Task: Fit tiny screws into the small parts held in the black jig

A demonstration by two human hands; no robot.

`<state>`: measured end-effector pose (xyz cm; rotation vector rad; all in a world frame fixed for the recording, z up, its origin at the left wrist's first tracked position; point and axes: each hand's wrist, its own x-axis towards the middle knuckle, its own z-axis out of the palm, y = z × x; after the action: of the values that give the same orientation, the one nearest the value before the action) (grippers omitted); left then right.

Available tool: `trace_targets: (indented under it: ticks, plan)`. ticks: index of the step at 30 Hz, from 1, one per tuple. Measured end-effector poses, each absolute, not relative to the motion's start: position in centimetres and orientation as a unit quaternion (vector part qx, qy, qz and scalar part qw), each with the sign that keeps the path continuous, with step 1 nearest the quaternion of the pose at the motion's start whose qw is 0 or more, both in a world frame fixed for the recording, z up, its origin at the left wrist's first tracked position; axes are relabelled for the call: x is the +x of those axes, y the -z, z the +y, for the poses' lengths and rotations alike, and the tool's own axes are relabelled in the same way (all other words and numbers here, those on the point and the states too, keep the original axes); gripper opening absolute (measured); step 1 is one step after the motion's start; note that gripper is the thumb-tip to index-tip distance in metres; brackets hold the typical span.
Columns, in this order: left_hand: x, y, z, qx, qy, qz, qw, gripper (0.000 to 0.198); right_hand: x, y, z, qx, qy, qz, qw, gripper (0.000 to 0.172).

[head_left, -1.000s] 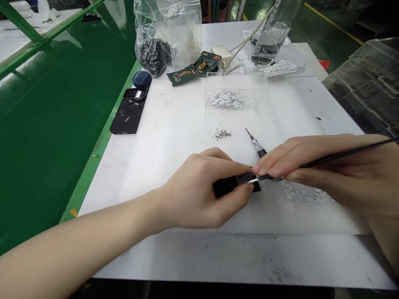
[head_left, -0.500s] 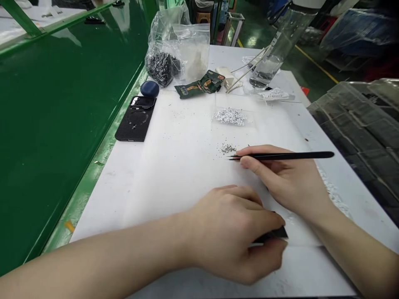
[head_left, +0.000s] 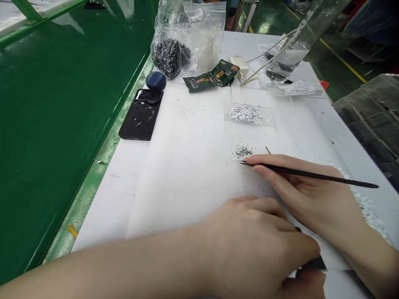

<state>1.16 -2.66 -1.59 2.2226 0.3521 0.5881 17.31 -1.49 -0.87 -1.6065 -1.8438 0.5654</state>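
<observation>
Black tweezers (head_left: 314,172) lie between the thumb and fingers of my right hand (head_left: 318,199), which is closed on them. Their thin tips point left, just below a scatter of tiny dark bits (head_left: 244,151) on the white sheet (head_left: 174,182). My left hand (head_left: 264,245) is closed low in the picture, its thumb and forefinger pinching a small black flat piece (head_left: 316,262). Most of that piece is hidden by the fingers. Behind the dark bits lies a small clear bag of white bits (head_left: 246,114).
A phone (head_left: 141,115) and a round blue object (head_left: 156,80) lie along the left edge. Clear bags (head_left: 207,37), a green wrapper (head_left: 212,79) and a tall clear vessel with liquid (head_left: 288,58) stand or lie at the back. More white bits (head_left: 369,209) lie at right.
The view has shifted, so the table things appear farther right. The rear end of the tweezers has dipped, and they now slant down to the right. Both hands keep their hold.
</observation>
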Motion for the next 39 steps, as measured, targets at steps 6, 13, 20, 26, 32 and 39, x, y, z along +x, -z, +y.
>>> trace_targets:
  ticks: [6,13,20,26,32,39]
  plan:
    - [1.0,1.2,-2.6,0.878,-0.224,0.137,0.400,0.026,17.1,0.7,-1.7,-0.603,-0.175,-0.712,0.315,0.016]
    - [0.8,1.0,-2.4,0.868,-0.203,0.135,0.433,0.029,17.5,0.5,-1.7,-0.641,-0.188,-0.684,0.292,0.015]
    - [0.8,0.9,-2.5,0.865,-0.210,0.135,0.436,0.030,17.5,0.6,-1.7,-0.633,-0.197,-0.690,0.290,0.016]
    - [0.8,0.9,-2.4,0.867,-0.216,0.129,0.430,0.028,17.7,0.5,-1.8,-0.623,-0.215,-0.685,0.309,0.016]
    - [0.7,0.8,-2.6,0.859,-0.274,0.138,0.409,0.026,17.8,-0.1,-2.0,-0.630,-0.236,-0.657,0.340,0.014]
    - [0.2,0.5,-2.4,0.821,-0.366,0.244,0.364,0.027,19.2,-0.9,-2.6,-0.554,-0.168,-0.686,0.441,0.015]
